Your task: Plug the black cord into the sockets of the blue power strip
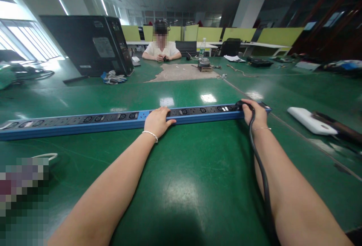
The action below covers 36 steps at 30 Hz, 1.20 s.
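Note:
A long blue power strip (124, 123) with a row of black sockets lies across the green table. My left hand (158, 121) grips it near the middle, thumb along the front side and fingers over the far edge. Close to the strip's right end, my right hand (256, 114) is closed around a black plug (239, 105). The plug is at the socket face; how far it sits in a socket is hidden by my fingers. Its black cable (261, 166) hangs down along my right forearm.
A black computer case (85, 46) stands at the back left, with gloves (113, 77) beside it. Across the table sits a person (161, 49) with both hands together. To the right lies a white device (311, 120); a blurred object (19, 182) is at the near left.

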### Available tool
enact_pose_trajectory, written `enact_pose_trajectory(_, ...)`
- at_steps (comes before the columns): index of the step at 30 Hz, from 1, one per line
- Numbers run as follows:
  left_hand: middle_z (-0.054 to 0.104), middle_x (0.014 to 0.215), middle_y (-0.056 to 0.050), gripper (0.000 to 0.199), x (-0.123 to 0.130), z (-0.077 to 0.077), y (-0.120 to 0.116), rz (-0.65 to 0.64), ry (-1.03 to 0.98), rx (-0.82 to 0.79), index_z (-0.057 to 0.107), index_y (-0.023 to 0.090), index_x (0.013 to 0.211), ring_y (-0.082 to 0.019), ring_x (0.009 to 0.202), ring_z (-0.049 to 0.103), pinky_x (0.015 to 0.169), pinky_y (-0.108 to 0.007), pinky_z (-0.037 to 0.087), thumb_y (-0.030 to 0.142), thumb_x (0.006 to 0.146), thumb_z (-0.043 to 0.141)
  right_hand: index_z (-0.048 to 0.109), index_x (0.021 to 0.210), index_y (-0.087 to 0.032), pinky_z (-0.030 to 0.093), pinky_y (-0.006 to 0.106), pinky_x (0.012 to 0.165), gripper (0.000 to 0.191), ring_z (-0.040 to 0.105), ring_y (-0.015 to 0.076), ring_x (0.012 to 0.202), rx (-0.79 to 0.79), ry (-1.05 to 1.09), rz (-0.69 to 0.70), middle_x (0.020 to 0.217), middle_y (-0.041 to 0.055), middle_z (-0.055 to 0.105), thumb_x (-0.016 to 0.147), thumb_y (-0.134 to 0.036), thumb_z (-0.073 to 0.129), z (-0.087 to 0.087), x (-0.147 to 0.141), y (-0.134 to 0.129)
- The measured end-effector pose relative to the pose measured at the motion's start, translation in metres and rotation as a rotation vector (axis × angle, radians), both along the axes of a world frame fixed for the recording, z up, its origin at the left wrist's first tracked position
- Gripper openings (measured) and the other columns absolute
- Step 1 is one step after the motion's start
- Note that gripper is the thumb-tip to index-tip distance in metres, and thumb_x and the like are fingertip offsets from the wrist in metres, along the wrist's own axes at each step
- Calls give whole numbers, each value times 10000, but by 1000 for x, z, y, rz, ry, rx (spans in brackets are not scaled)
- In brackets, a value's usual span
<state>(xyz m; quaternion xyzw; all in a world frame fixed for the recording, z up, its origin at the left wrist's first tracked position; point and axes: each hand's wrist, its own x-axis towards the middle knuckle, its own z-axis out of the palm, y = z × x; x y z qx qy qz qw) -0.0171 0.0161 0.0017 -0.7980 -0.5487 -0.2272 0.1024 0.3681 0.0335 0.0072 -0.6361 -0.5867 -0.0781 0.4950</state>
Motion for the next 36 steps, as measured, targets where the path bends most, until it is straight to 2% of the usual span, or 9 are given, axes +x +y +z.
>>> enact_pose_trajectory(5,582,1275,-134,483,0,0,-1,2,-4,1,546,174,1162,-253,1195,525,1018,-395,401,495,804,585,693,1023,-189,499,388,835,335,646,239,820,-53,-57,-19,884,85,710,785,-298,484,-3,-4,-7)
enact_pose_trajectory(8,576,1285,-135,484,0,1,-1,12,-5,-8,544,173,1166,-254,1209,515,1025,-399,395,490,803,589,677,1057,-199,492,389,855,342,644,245,873,-63,-92,17,954,81,705,795,-307,486,-6,-5,-11)
enact_pose_trajectory(11,581,1274,-139,487,1,2,-1,22,-7,-23,544,169,1166,-258,1204,517,1024,-407,396,495,806,582,672,1048,-197,486,395,872,333,640,247,885,-37,-44,19,929,76,702,799,-324,492,-8,-4,-10)
enact_pose_trajectory(16,583,1265,-144,490,0,2,-1,14,-13,-26,536,173,1177,-263,1204,516,1026,-413,393,500,814,566,645,1045,-164,460,397,930,331,601,260,1004,274,199,-51,1073,121,662,830,-323,450,-9,10,1)
enact_pose_trajectory(18,579,1272,-147,491,0,1,-1,14,-9,-27,536,172,1179,-265,1209,513,1025,-414,394,497,813,568,648,1029,-162,456,396,937,322,599,258,1006,335,251,-63,1069,120,661,815,-324,469,-11,20,5)
enact_pose_trajectory(23,570,1291,-138,485,0,1,-1,25,0,-28,536,182,1182,-257,1221,504,1027,-405,391,500,817,562,654,961,-154,486,421,885,296,628,229,889,213,270,-41,917,76,679,752,-295,499,-16,29,9)
enact_pose_trajectory(30,584,1265,-146,505,0,1,0,18,4,-36,535,165,1182,-263,1208,511,1023,-405,393,511,815,557,681,940,-210,499,399,811,277,614,228,801,4,108,-3,865,68,683,756,-301,495,-5,24,-2)
enact_pose_trajectory(36,562,1296,-153,507,1,2,-2,25,2,-29,534,155,1191,-266,1223,499,1029,-407,389,497,818,560,682,983,-203,491,381,797,306,604,211,738,-41,29,-31,814,59,670,760,-293,493,-4,25,-8)
